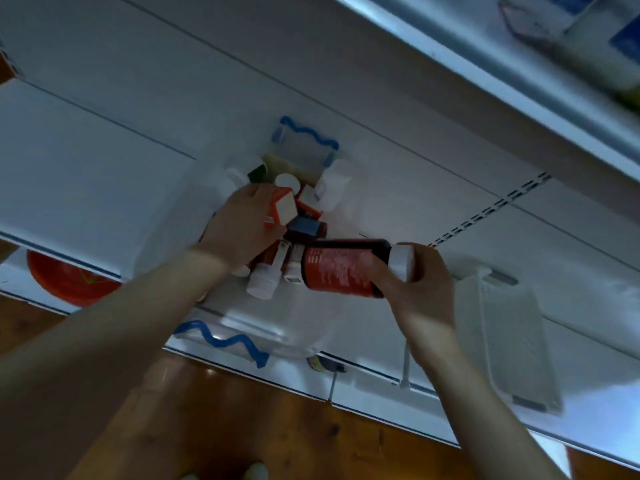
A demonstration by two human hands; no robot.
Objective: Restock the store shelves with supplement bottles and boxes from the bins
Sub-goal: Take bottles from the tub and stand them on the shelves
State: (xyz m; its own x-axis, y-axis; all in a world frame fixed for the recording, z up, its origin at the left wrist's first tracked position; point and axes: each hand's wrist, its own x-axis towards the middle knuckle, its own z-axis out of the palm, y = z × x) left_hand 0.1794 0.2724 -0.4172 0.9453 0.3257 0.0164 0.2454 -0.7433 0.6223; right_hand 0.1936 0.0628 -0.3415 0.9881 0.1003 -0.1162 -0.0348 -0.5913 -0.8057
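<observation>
A clear plastic bin (277, 337) with blue wavy trim sits on the white shelf (86, 161), holding several supplement bottles and boxes. My left hand (239, 226) reaches into the bin and grips a red and white box (284, 207). My right hand (412, 289) holds a dark bottle (341, 268) with a red label and white cap, lying sideways just over the bin's right side. A small white-capped bottle (263, 280) lies below the box.
A white plastic divider or tray (502, 337) lies on the shelf to the right. An orange round object (69, 280) sits on the lower level at left. Another shelf (519, 74) runs overhead at upper right. Wooden floor shows below.
</observation>
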